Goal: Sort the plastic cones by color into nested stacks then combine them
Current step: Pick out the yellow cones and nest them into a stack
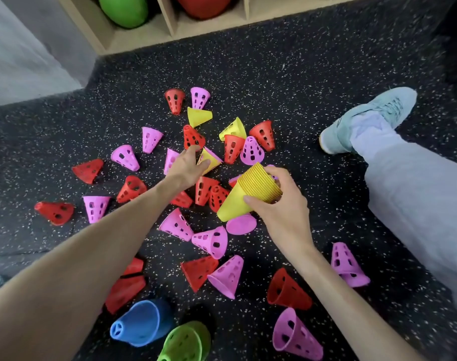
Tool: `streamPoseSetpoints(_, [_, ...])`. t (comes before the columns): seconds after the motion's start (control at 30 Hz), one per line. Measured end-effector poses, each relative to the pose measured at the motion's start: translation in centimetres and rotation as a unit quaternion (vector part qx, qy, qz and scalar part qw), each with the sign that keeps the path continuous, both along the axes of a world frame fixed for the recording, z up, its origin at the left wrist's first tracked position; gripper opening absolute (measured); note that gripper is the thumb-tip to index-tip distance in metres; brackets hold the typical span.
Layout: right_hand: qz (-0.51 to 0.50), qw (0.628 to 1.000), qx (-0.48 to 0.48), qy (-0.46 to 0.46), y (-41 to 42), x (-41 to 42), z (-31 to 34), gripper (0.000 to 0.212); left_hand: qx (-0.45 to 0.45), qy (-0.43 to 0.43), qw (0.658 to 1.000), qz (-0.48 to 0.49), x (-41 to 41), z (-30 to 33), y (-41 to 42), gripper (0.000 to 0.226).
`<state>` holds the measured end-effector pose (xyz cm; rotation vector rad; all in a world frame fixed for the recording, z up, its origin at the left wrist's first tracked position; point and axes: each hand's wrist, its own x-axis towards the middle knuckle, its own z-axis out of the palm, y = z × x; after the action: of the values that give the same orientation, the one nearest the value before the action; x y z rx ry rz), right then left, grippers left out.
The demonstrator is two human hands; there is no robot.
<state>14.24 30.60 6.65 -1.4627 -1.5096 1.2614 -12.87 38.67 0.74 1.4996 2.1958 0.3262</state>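
Right hand (277,204) grips the nested yellow stack (250,195), held above the floor (300,82). Left hand (188,165), fingers loosely spread, reaches a loose yellow cone (209,158); contact unclear, probably just touching. Pinch its rim, then seat it squarely onto the stack.

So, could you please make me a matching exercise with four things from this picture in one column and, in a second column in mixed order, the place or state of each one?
Things:
1. yellow stack
2. blue stack
3. loose yellow cone
4. green ball

Places or states:
A. in a compartment of the wooden shelf
B. lying on the floor beside the green stack, near the bottom edge
C. held in the right hand
D. lying on the floor, beyond the left hand

Pairs: 1-C, 2-B, 3-D, 4-A
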Motion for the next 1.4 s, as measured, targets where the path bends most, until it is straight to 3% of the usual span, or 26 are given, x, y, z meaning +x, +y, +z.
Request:
streamPoseSetpoints(0.2, [-0.015,1.0,-0.019,0.004,0.3,-1.1,-0.8,0.055,-0.034,-0.056,0.998,0.001,0.4,-1.8,1.8,0.08])
streamPoseSetpoints(0.33, [-0.008,1.0,-0.022,-0.008,0.1,-1.2,-1.4,0.056,-0.033,-0.048,0.998,0.029,0.2,-2.6,2.4,0.083])
streamPoseSetpoints(0.43, [-0.009,0.999,-0.031,-0.014,0.2,-1.1,-1.7,0.056,-0.028,-0.011,0.999,0.026,0.1,-2.9,2.5,0.078])
streamPoseSetpoints(0.53, [-0.011,0.999,-0.034,-0.019,0.2,-1.4,-1.7,0.056,-0.034,0.02,0.999,0.01,0.0,-2.9,2.4,0.057])
streamPoseSetpoints(0.77, [-0.002,0.999,-0.016,-0.031,-0.3,-2.0,-1.1,0.055,0.038,0.027,0.999,-0.009,0.1,-1.3,-0.2,0.069])
streamPoseSetpoints(0.97, [0.0,0.999,-0.011,-0.036,-1.3,-1.7,0.0,0.059,0.019,0.172,0.982,-0.075,-1.3,0.8,-2.9,0.069])
streamPoseSetpoints(1.13, [0.007,0.999,0.007,-0.038,-2.3,-1.1,1.0,0.059,0.02,0.201,0.975,-0.094,-2.0,3.4,-5.1,0.074])
streamPoseSetpoints(1.4, [-0.043,0.998,0.039,0.021,-2.8,0.3,3.6,0.051,0.172,0.082,0.98,-0.053,1.1,8.3,-12.6,0.075])
